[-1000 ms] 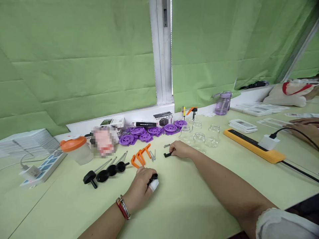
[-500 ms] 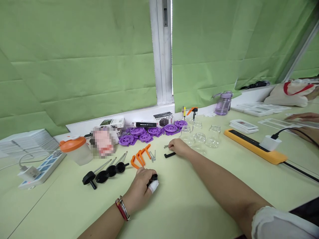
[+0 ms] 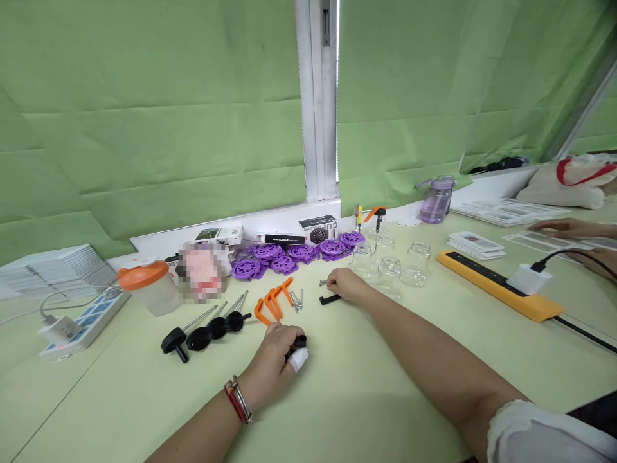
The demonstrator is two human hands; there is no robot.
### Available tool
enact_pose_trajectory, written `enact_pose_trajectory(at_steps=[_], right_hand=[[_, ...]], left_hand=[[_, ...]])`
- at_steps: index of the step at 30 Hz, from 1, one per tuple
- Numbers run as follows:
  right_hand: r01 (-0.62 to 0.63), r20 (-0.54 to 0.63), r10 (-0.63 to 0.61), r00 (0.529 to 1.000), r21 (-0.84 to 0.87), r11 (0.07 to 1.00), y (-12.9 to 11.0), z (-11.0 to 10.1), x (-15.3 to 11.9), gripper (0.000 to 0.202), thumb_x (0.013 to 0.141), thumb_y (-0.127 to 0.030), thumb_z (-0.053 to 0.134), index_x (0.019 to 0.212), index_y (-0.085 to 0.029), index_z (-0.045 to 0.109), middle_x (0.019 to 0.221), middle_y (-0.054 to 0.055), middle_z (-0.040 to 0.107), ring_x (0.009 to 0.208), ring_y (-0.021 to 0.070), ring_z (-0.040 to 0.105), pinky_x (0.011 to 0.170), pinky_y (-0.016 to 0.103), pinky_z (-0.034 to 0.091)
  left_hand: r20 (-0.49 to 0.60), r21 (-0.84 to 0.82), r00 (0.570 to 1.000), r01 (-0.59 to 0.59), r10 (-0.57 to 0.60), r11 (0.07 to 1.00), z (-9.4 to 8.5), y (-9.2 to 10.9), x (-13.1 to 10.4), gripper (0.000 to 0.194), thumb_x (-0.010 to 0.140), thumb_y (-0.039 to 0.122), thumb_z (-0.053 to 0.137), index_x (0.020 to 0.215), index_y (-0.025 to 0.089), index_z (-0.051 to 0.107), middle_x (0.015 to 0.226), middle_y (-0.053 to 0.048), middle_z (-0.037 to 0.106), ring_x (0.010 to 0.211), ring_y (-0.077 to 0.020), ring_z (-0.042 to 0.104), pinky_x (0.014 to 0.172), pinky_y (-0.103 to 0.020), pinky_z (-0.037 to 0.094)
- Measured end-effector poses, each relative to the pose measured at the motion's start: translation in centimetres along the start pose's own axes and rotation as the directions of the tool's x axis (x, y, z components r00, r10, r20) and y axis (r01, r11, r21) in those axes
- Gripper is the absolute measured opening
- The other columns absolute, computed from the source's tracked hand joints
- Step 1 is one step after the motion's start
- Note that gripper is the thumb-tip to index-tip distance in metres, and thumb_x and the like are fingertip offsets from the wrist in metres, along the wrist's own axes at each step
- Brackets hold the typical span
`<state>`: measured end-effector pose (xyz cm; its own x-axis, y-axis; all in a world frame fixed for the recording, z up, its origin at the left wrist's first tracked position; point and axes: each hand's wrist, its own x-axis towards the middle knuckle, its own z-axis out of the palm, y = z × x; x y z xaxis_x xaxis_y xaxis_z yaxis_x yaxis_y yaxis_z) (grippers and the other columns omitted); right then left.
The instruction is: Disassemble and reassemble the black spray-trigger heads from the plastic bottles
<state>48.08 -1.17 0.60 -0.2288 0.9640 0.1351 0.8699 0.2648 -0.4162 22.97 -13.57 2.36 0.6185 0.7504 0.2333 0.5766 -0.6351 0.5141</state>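
Note:
My left hand (image 3: 274, 355), with white tape round a fingertip, is closed around a small black plastic part (image 3: 299, 342) just above the table. Farther forward, my right hand (image 3: 348, 285) has its fingertips pinched together at some small metal springs (image 3: 322, 283); what is between them is hidden. Close below those fingers lies a black L-shaped piece (image 3: 330, 299). Orange handles (image 3: 274, 302) and silver screws (image 3: 297, 299) are spread beyond my left hand. To its left stand black round caps with metal rods (image 3: 218, 328). Clear glass jars (image 3: 389, 270) are grouped right of my right hand.
Purple wheel-shaped parts (image 3: 284, 264) line the back beside small boxes (image 3: 318, 230). An orange power strip (image 3: 496, 283) lies at right, a white one (image 3: 89, 321) at left. An orange-lidded cup (image 3: 149, 286) stands near the latter. A co-worker's hand (image 3: 559, 227) rests at far right.
The whole view has shifted slightly. Both of my hands keep their positions and grips. The co-worker's hand at the far right has reached a little farther left.

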Motion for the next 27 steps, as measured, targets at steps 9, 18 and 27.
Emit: enact_pose_trajectory(at_steps=[9, 18, 27], right_hand=[[0.004, 0.008, -0.004, 1.000, -0.019, 1.000, -0.11, -0.01, 0.02, 0.014, 0.069, -0.009, 0.053, 0.064, -0.016, 0.065, 0.071, 0.003, 0.066, 0.068, 0.0127, 0.055, 0.058, 0.020, 0.034], [0.000, 0.005, 0.000, 1.000, -0.025, 1.000, -0.39, -0.20, -0.10, 0.016, 0.072, -0.012, 0.056, 0.080, -0.018, 0.069, 0.082, 0.004, 0.068, 0.074, 0.0143, 0.057, 0.061, 0.021, 0.035], [0.019, 0.021, -0.018, 1.000, -0.037, 0.999, -0.47, -0.26, -0.17, 0.017, 0.071, -0.009, 0.053, 0.068, -0.017, 0.068, 0.076, 0.004, 0.066, 0.073, 0.0151, 0.056, 0.061, 0.022, 0.033]], left_hand=[[0.008, -0.007, 1.000, 0.008, -0.008, 1.000, -0.02, 0.06, -0.09, 0.012, 0.087, 0.027, 0.043, 0.091, 0.020, 0.050, 0.081, -0.005, 0.054, 0.079, -0.0200, 0.043, 0.072, -0.034, 0.040], [0.008, -0.021, 1.000, 0.004, -0.004, 1.000, -0.05, -0.03, -0.09, 0.013, 0.087, 0.028, 0.041, 0.091, 0.019, 0.050, 0.081, -0.005, 0.053, 0.079, -0.0201, 0.044, 0.072, -0.035, 0.040], [0.012, -0.027, 1.000, 0.010, -0.010, 1.000, -0.14, 0.08, -0.08, 0.013, 0.087, 0.028, 0.042, 0.091, 0.019, 0.050, 0.081, -0.005, 0.053, 0.079, -0.0201, 0.043, 0.072, -0.035, 0.040]])
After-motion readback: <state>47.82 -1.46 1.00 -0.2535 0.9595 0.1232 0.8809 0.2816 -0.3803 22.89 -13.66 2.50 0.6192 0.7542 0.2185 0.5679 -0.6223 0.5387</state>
